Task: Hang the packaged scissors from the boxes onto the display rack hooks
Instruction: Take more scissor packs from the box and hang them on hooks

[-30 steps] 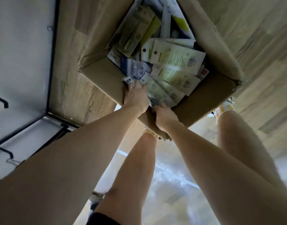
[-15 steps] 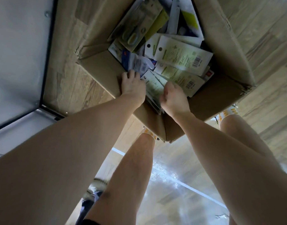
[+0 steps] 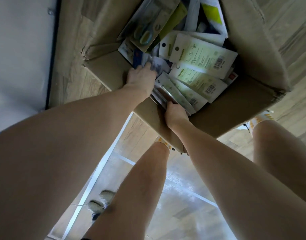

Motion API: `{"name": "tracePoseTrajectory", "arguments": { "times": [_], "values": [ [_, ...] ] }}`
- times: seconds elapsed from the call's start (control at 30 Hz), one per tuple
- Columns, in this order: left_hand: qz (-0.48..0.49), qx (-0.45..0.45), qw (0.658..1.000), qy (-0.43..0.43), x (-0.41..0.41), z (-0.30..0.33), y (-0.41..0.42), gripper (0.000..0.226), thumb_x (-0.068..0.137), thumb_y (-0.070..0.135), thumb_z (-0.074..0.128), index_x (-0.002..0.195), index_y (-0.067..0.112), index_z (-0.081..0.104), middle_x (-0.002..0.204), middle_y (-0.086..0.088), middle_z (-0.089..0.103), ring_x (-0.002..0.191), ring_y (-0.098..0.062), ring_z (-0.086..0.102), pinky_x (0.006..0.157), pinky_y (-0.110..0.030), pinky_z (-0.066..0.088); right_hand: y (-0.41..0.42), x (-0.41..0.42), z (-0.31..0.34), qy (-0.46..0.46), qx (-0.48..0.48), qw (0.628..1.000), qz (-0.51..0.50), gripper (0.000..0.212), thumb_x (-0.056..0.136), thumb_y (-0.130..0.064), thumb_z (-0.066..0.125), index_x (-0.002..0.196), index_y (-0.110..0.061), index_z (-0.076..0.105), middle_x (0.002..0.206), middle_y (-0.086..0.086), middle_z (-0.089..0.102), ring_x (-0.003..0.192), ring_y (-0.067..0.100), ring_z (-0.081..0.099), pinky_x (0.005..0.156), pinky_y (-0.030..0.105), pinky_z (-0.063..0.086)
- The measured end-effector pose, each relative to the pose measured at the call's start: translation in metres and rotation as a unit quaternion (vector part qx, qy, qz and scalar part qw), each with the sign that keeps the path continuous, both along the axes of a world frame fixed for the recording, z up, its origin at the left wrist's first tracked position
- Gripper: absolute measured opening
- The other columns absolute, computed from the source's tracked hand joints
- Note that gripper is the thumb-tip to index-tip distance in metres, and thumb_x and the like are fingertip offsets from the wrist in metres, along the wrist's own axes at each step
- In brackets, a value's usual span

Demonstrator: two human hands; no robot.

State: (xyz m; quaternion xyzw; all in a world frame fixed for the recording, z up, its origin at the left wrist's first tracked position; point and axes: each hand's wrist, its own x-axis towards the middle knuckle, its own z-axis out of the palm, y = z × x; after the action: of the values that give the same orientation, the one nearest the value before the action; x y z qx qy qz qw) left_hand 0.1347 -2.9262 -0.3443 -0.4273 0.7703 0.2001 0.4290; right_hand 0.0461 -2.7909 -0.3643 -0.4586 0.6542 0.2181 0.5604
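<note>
An open cardboard box (image 3: 235, 115) stands on the wood floor, full of packaged scissors. Pale green-and-white card packs (image 3: 204, 54) lie on top, and one pack shows teal-handled scissors (image 3: 148, 30). My right hand (image 3: 175, 113) grips the near end of a small stack of packs (image 3: 167, 90) at the box's near wall. My left hand (image 3: 141, 78) reaches over the wall, its fingertips on a clear and blue pack (image 3: 154, 64). Whether the left hand grips it is hidden.
The display rack's white panel (image 3: 18, 49) with its black frame (image 3: 51, 58) rises at the left, and no hooks show. My legs stand either side of the box's near corner. A shoe (image 3: 100, 201) lies on the floor below.
My right hand has drawn back from on top of the packs to the near wall and closed on the stack's end. My left hand has pushed slightly deeper into the box.
</note>
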Motion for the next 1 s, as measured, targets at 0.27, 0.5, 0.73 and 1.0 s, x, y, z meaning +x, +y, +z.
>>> {"name": "tracePoseTrajectory", "arguments": {
  "times": [0.27,0.5,0.73,1.0],
  "values": [
    [0.075,-0.029,0.995,0.066,-0.017,0.04,-0.001,0.032,0.097,0.01,0.046,0.126,0.019,0.057,0.139,-0.013,0.045,0.13,-0.033,0.038,0.095,-0.045,0.039,-0.001,-0.06,0.042,0.023,-0.046,0.999,0.002,0.038,0.103,-0.021,0.044,0.14,-0.011,0.043,0.122,0.018,0.063,0.111,0.036,0.061,0.081,0.041,0.049],
    [0.147,-0.01,0.988,0.044,-0.048,0.099,0.008,0.035,0.094,0.005,0.048,0.125,0.018,0.053,0.113,-0.011,0.066,0.1,-0.033,0.063,0.071,-0.037,0.046,-0.029,-0.133,0.106,0.038,-0.096,0.989,0.105,0.034,0.098,-0.013,0.052,0.132,-0.011,0.047,0.118,0.017,0.063,0.111,0.036,0.059,0.083,0.04,0.047],
    [0.253,-0.026,0.967,0.017,-0.065,0.168,0.023,0.038,0.095,-0.002,0.041,0.127,0.015,0.05,0.118,-0.014,0.061,0.104,-0.036,0.061,0.074,-0.04,0.05,-0.058,-0.171,0.167,0.075,-0.088,0.985,0.131,0.035,0.093,-0.003,0.049,0.125,-0.015,0.052,0.123,0.013,0.061,0.117,0.036,0.056,0.089,0.043,0.047],
    [0.447,-0.047,0.892,0.045,-0.082,0.307,0.036,0.027,0.103,0.031,0.038,0.099,0.011,0.055,0.099,-0.013,0.063,0.082,-0.031,0.058,0.068,-0.041,0.049,-0.08,-0.192,0.314,0.037,-0.085,0.987,0.132,0.038,0.095,-0.009,0.054,0.132,-0.007,0.046,0.117,0.016,0.063,0.111,0.034,0.06,0.078,0.034,0.045]
  ]
}}
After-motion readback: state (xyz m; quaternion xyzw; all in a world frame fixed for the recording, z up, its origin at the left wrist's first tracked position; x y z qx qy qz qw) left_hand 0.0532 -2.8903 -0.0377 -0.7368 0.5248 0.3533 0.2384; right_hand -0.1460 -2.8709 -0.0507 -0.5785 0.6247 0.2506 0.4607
